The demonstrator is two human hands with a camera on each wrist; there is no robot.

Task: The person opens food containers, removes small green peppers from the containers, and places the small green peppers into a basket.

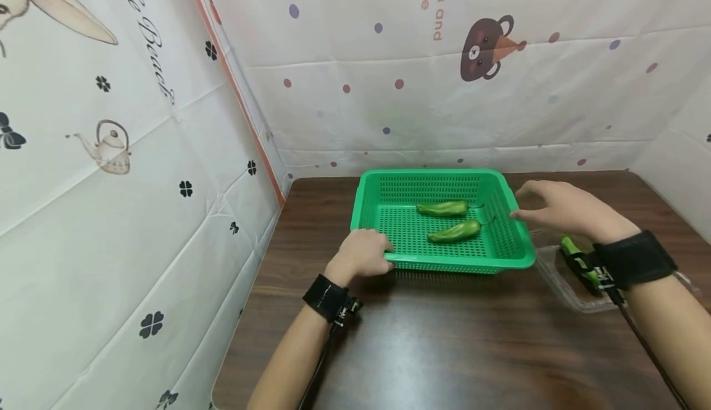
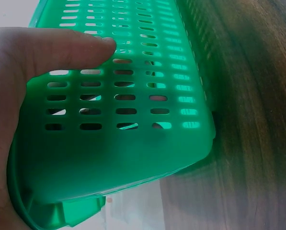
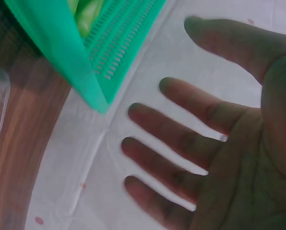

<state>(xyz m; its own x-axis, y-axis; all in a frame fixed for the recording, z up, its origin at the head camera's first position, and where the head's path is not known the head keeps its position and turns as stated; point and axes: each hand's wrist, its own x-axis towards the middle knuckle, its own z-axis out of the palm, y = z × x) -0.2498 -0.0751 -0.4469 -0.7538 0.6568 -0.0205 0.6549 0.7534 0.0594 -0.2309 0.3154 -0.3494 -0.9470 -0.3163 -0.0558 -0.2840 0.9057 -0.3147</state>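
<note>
A green plastic basket (image 1: 444, 263) with slotted walls stands on the table, and two green peppers (image 1: 454, 231) lie inside it. My left hand (image 1: 363, 252) grips the basket's front left corner, its thumb (image 2: 75, 50) flat against the slotted outer wall in the left wrist view. Beside the basket's right rim, my right hand (image 1: 572, 209) is raised with nothing in it. The right wrist view shows that hand's fingers (image 3: 181, 132) spread and apart from the basket (image 3: 61, 52).
Below my right wrist a clear plastic tray (image 1: 561, 283) holds a green pepper (image 1: 569, 247), partly hidden by the wrist strap. The brown wooden table (image 1: 444, 336) meets printed white sheets (image 1: 344, 120) at the back and left. Cables run along both forearms.
</note>
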